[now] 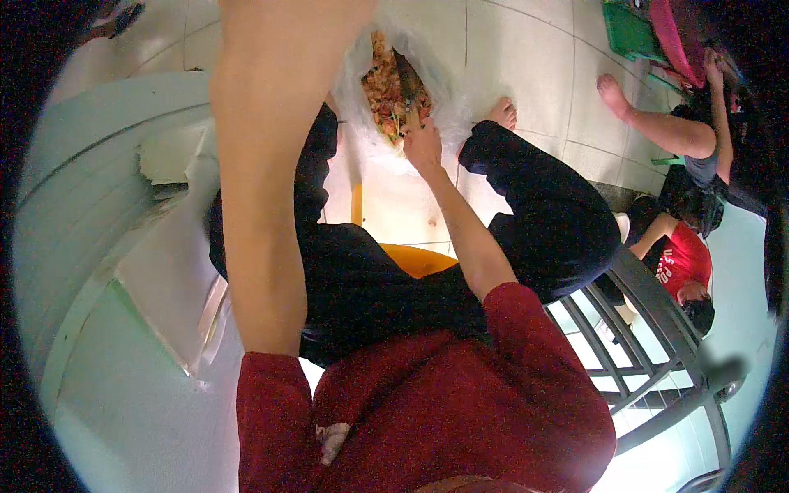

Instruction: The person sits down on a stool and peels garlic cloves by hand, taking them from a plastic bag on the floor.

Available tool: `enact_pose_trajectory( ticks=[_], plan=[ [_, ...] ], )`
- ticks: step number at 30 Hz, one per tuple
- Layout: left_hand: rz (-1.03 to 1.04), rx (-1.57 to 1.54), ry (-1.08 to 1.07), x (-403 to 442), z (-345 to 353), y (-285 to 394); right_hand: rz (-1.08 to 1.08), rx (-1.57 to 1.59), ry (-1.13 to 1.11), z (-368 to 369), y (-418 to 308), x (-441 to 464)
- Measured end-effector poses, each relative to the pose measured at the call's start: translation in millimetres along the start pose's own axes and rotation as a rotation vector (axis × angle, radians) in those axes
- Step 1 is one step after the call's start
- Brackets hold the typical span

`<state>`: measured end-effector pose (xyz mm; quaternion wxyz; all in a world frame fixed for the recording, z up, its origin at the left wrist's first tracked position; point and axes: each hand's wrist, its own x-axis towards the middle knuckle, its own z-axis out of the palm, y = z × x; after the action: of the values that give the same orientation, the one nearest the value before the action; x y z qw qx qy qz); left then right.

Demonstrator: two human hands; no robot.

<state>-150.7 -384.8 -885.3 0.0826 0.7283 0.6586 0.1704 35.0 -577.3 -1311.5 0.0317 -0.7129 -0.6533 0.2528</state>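
My right hand (423, 146) is closed around the light-coloured handle of a knife (404, 76). Its dark blade lies across a heap of chopped, reddish-brown food (382, 86), perhaps minced meat, with some pale green bits near the handle. Under and around the heap spreads a clear plastic bag or sheet (448, 99) on the tiled floor. My left arm stretches up along the left side and leaves the frame at the top, so the hand itself is outside the view.
I sit on an orange stool (419, 260), knees apart around the plastic. At the left stand a pale wall (107, 345) and a white box-like piece (168, 271). To the right are grey metal bars (649, 329), other people, a green basket (626, 31) and a pink basin (675, 41).
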Motion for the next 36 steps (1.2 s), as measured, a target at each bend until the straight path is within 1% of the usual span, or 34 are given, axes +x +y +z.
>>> enact_pose_trajectory(
  ticks=[1, 3, 4, 6, 7, 9, 10, 11, 13, 15, 17, 19, 22, 23, 24, 25, 27, 29, 30, 31, 32, 33, 34, 35, 36],
  plan=[
    [-0.032, 0.005, -0.03, 1, -2, 1, -0.001, -0.001, 0.001, 0, 1, 1],
    [-0.065, 0.01, -0.062, -2, -5, 3, -0.013, 0.132, 0.028, -11, -8, 1],
    [-0.018, -0.011, -0.007, -7, -6, 4, -0.011, 0.13, 0.028, -24, -18, -1],
    [0.03, -0.035, 0.044, -11, -4, 4, 0.148, 0.272, -0.093, -50, -42, -5],
    [0.027, -0.048, 0.033, -7, 1, 1, 0.15, 0.269, -0.09, -49, -45, -3],
    [0.024, -0.065, 0.026, -4, 7, -1, -0.102, 0.17, -0.029, -51, -50, 5],
    [0.032, -0.054, 0.039, -4, 7, -1, -0.364, -0.045, 0.181, -57, -54, 10],
    [0.035, -0.046, 0.044, -3, 8, -3, -0.367, -0.045, 0.181, -66, -55, 19],
    [0.065, -0.079, 0.032, 3, 10, -7, -0.463, 0.041, 0.077, -92, -49, 48],
    [0.079, -0.118, 0.002, 5, 12, -11, -0.3, 0.041, -0.254, -148, -54, 69],
    [0.134, -0.146, 0.029, 2, 13, -10, -0.316, 0.138, -0.31, -187, -37, 80],
    [0.121, -0.138, 0.018, 4, 13, -10, -0.429, 0.049, -0.338, -232, -32, 73],
    [0.108, -0.143, -0.008, 2, 14, -11, -0.418, 0.026, -0.314, -247, -4, 51],
    [0.11, -0.148, -0.024, 2, 15, -12, -0.424, 0.02, -0.309, -257, -16, 40],
    [0.112, -0.148, -0.013, 3, 15, -13, -0.356, -0.112, -0.358, -269, -37, 26],
    [0.095, -0.143, -0.007, 0, 16, -14, -0.281, -0.241, -0.412, -274, -48, 17],
    [0.086, -0.137, 0.004, -4, 14, -10, -0.305, -0.215, -0.417, -228, -20, 25],
    [0.055, -0.045, -0.036, -9, 9, -7, -0.338, -0.22, -0.44, -213, -18, 19],
    [0.059, -0.042, -0.04, -10, 6, -6, -0.346, -0.152, -0.415, -203, -8, 14],
    [0.025, -0.064, -0.118, -10, 1, -7, -0.342, -0.146, -0.419, -201, -8, 11],
    [-0.013, -0.088, -0.194, -10, 0, -6, -0.383, -0.091, -0.385, -202, -8, 9],
    [-0.015, -0.088, -0.195, -12, 4, -9, -0.427, -0.038, -0.348, -204, -8, 8],
    [0.017, -0.073, -0.132, -14, 7, -13, -0.432, -0.04, -0.347, -208, -9, 5],
    [0.051, -0.056, -0.07, -16, 10, -16, -0.416, 0.017, -0.311, -211, -11, 0],
    [0.051, -0.053, -0.068, -17, 11, -17, -0.399, 0.075, -0.275, -216, -13, -2]
  ],
)
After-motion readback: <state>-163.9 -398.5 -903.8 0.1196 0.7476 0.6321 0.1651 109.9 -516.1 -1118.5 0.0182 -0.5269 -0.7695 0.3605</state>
